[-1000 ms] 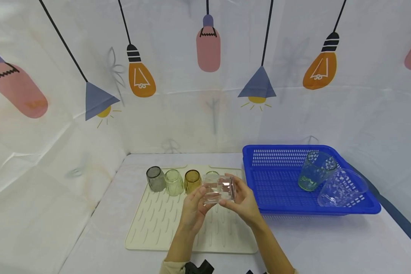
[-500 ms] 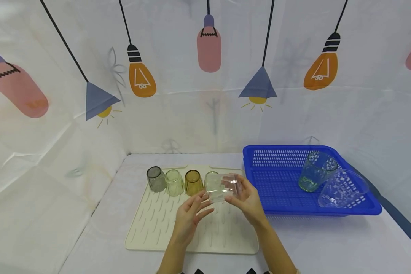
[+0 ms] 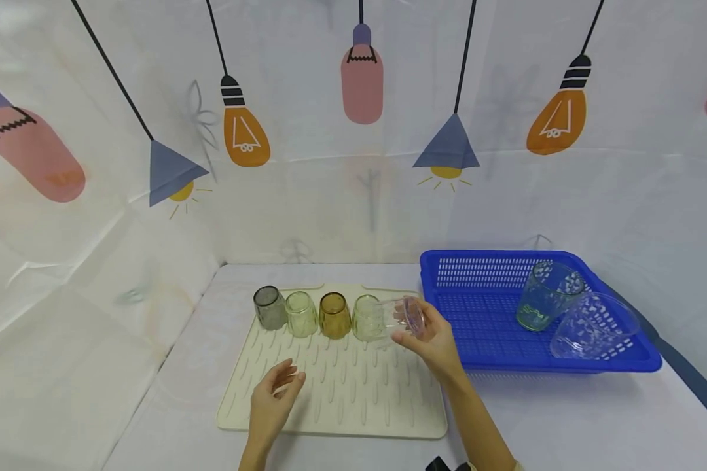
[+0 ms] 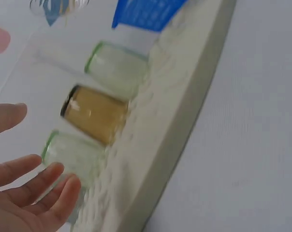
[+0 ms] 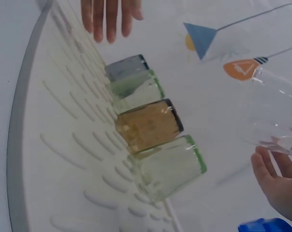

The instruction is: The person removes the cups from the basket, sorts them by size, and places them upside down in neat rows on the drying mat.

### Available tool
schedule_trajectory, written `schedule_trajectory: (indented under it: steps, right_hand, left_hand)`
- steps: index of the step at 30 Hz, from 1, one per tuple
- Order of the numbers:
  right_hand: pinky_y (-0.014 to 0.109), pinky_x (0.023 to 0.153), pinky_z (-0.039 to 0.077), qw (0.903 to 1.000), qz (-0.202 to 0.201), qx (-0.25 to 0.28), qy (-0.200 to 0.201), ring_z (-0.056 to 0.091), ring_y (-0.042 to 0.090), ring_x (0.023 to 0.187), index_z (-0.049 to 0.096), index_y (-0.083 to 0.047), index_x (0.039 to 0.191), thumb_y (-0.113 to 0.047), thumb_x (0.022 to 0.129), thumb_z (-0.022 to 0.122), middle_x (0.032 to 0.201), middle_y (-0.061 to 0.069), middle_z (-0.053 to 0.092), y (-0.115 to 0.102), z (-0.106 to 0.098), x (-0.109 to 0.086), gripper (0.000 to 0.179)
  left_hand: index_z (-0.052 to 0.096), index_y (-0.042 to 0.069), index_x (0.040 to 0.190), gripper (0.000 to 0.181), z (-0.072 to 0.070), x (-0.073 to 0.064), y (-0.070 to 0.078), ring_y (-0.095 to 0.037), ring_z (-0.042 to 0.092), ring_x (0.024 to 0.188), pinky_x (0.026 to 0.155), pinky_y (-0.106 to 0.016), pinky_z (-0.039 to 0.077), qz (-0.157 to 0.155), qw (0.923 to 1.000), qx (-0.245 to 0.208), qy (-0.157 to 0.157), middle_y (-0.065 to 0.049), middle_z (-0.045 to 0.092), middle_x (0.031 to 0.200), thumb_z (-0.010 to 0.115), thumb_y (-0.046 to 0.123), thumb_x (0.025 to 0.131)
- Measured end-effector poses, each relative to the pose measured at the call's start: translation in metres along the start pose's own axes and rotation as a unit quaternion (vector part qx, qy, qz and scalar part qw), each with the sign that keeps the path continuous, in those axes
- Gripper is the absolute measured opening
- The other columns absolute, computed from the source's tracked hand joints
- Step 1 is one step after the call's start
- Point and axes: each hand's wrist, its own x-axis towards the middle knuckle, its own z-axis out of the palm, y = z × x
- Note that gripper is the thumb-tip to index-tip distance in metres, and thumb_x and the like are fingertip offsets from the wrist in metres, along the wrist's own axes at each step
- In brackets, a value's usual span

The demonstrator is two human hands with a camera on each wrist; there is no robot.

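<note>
My right hand (image 3: pixel 433 343) grips a clear drinking glass (image 3: pixel 396 315) by one end, tilted on its side above the drying mat (image 3: pixel 342 405). In the head view this glass overlaps a pale green glass (image 3: pixel 364 320). To the left of that one, an amber glass (image 3: pixel 334 316), a green glass (image 3: pixel 302 315) and a grey glass (image 3: pixel 270 307) stand in a row along the mat's back. Over the mat's left front, my left hand (image 3: pixel 273 400) is held with loosely bent fingers and nothing in it. The left wrist view shows its fingers (image 4: pixel 49 186) apart from the thumb.
A blue plastic basket (image 3: pixel 468 327) stands right of the mat. In its right half lie a greenish glass (image 3: pixel 543 297) and a clear glass (image 3: pixel 592 327), both leaning. White cloth covers the table (image 3: pixel 177 405), and a printed sheet (image 3: pixel 306 209) hangs behind.
My left hand has let go of the clear glass and moved down and left. My right hand keeps hold of that glass and has shifted slightly right.
</note>
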Motion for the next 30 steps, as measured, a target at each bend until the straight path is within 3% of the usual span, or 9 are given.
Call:
schedule_trajectory:
  steps: [3,5,8,10,12,16,23,26,30]
  right_hand:
    - [0.024,0.089,0.052,0.9998,0.011,-0.011,0.010,0.058,0.013,0.108,0.038,0.015,0.129,0.015,0.074,0.068,0.119,0.014,0.056,0.001,0.000,0.001,0.062]
    - [0.023,0.091,0.051,0.9995,0.019,-0.019,0.018,0.057,0.013,0.109,0.039,0.014,0.129,0.015,0.074,0.068,0.120,0.018,0.054,0.002,-0.001,0.001,0.062]
    - [0.022,0.093,0.049,0.9984,0.024,-0.044,0.026,0.057,0.012,0.110,0.041,0.013,0.129,0.014,0.073,0.069,0.122,0.023,0.052,0.003,-0.002,0.003,0.062]
    - [0.020,0.096,0.046,0.9969,0.028,-0.067,0.030,0.055,0.011,0.113,0.042,0.011,0.129,0.013,0.073,0.070,0.125,0.025,0.051,0.004,-0.002,0.004,0.063]
    - [0.020,0.101,0.041,0.9942,0.032,-0.097,0.034,0.052,0.012,0.118,0.043,0.009,0.130,0.010,0.073,0.072,0.128,0.024,0.050,0.004,-0.002,0.005,0.064]
    - [0.029,0.108,0.034,0.9857,0.045,-0.154,0.051,0.045,0.018,0.126,0.046,0.004,0.131,0.004,0.072,0.076,0.133,0.019,0.050,0.004,-0.001,0.009,0.066]
    - [0.033,0.105,0.040,0.9754,0.037,-0.202,0.080,0.049,0.024,0.120,0.048,0.005,0.128,0.002,0.071,0.078,0.126,0.019,0.055,0.002,0.002,0.016,0.065]
    - [0.048,0.104,0.040,0.9666,0.036,-0.238,0.087,0.048,0.030,0.122,0.048,0.004,0.129,-0.005,0.072,0.080,0.129,0.020,0.053,0.001,0.002,0.019,0.067]
    - [0.054,0.101,0.042,0.9493,0.034,-0.297,0.099,0.047,0.035,0.124,0.047,0.003,0.131,-0.013,0.070,0.082,0.132,0.022,0.051,0.001,0.000,0.026,0.072]
  left_hand:
    - [0.056,-0.012,0.117,0.042,-0.013,0.001,-0.008,-0.035,0.063,0.094,0.074,-0.030,0.058,0.051,0.9949,0.077,0.039,-0.026,0.063,0.107,0.069,0.013,0.085]
    - [0.057,-0.014,0.113,0.040,-0.021,0.002,-0.013,-0.039,0.063,0.092,0.073,-0.039,0.058,0.082,0.9872,0.122,0.062,-0.028,0.063,0.106,0.070,0.009,0.083]
    - [0.057,-0.016,0.110,0.041,-0.031,0.004,-0.021,-0.045,0.062,0.091,0.075,-0.051,0.055,0.105,0.9737,0.185,0.082,-0.032,0.062,0.104,0.072,0.007,0.080]
    - [0.056,-0.017,0.111,0.043,-0.039,0.005,-0.026,-0.050,0.059,0.096,0.081,-0.057,0.051,0.095,0.9668,0.223,0.081,-0.035,0.060,0.107,0.071,0.009,0.080]
    - [0.053,-0.018,0.115,0.048,-0.047,0.005,-0.029,-0.054,0.053,0.104,0.088,-0.062,0.046,0.066,0.9629,0.253,0.065,-0.039,0.056,0.111,0.070,0.012,0.082]
    - [0.046,-0.020,0.121,0.057,-0.058,0.007,-0.033,-0.058,0.044,0.114,0.095,-0.066,0.038,0.022,0.9561,0.291,0.031,-0.043,0.048,0.120,0.068,0.016,0.084]
    - [0.052,-0.017,0.116,0.053,-0.063,0.009,-0.037,-0.057,0.045,0.106,0.083,-0.069,0.037,0.026,0.9371,0.335,0.095,-0.040,0.052,0.116,0.070,0.018,0.081]
    - [0.050,-0.017,0.119,0.058,-0.068,0.009,-0.039,-0.058,0.042,0.110,0.082,-0.071,0.035,-0.001,0.9311,0.357,0.073,-0.039,0.050,0.119,0.068,0.022,0.081]
    - [0.043,-0.022,0.123,0.064,-0.074,0.009,-0.040,-0.058,0.037,0.119,0.093,-0.072,0.031,-0.037,0.9262,0.375,0.016,-0.042,0.043,0.126,0.065,0.024,0.084]
